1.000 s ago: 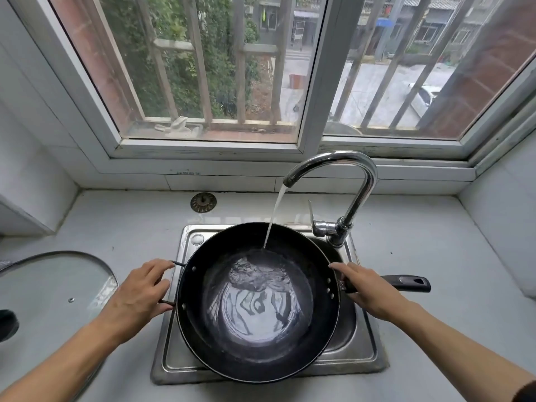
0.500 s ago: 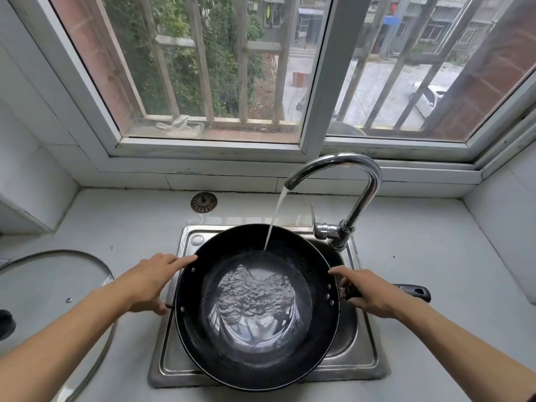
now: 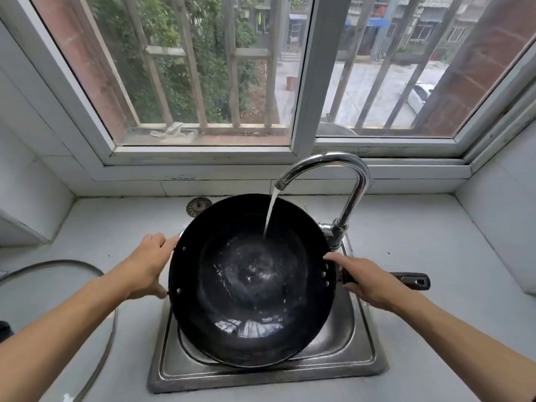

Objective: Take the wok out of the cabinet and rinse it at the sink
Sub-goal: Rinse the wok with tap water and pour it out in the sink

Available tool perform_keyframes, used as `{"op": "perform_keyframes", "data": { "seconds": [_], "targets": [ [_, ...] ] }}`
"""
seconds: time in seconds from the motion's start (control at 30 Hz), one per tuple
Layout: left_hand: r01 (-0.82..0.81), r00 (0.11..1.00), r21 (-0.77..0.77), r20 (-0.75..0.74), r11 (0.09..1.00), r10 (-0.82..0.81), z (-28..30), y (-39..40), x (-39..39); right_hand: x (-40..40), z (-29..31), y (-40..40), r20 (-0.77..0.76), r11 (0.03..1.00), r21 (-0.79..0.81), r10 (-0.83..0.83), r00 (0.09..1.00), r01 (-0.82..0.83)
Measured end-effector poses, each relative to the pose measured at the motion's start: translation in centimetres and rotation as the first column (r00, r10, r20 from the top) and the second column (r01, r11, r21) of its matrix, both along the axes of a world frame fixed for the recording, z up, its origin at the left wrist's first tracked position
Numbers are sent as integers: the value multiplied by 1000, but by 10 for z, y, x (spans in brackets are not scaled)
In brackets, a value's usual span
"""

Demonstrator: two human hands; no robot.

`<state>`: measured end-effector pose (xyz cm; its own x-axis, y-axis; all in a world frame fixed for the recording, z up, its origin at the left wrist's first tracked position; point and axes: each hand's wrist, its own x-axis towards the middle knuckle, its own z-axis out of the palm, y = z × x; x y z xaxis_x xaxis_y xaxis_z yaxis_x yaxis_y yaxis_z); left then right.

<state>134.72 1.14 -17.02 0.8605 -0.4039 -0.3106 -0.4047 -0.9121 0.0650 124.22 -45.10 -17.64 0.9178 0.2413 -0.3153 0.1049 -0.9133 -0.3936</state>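
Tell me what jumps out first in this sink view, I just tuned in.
The big black wok fills the centre, tipped up over the steel sink. The curved faucet pours water into it. The left hand holds its near-left rim; the right hand grips the long handle on the right.

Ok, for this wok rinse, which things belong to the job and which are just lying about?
In the job:
wok
faucet, running
sink
left hand, on the wok's side handle
right hand, gripping the long handle

Lying about:
glass lid on the counter
sink strainer by the wall
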Motion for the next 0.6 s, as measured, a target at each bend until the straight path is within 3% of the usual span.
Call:
{"op": "perform_keyframes", "data": {
  "seconds": [0.07, 0.23, 0.37, 0.6],
  "targets": [
    [-101, 995, -120, -24, 988, 99, 4, 0, 3, 1, 2, 1, 66, 1000, -16, 1, 998, 0],
    [-223, 970, -183, 57, 958, 236, 4, -4, -2, -2, -2, 4, 234, 992, -126, 27, 972, 3],
    [-265, 957, -162, 75, 951, 279, -2, -4, -9, -4, -6, -3, 202, 993, 24, -115, 973, 113],
    [-219, 962, -150, 130, 964, 239, -15, -4, -22, -11, -9, 0, 126, 995, -1, -97, 987, 98]
  ]
}}
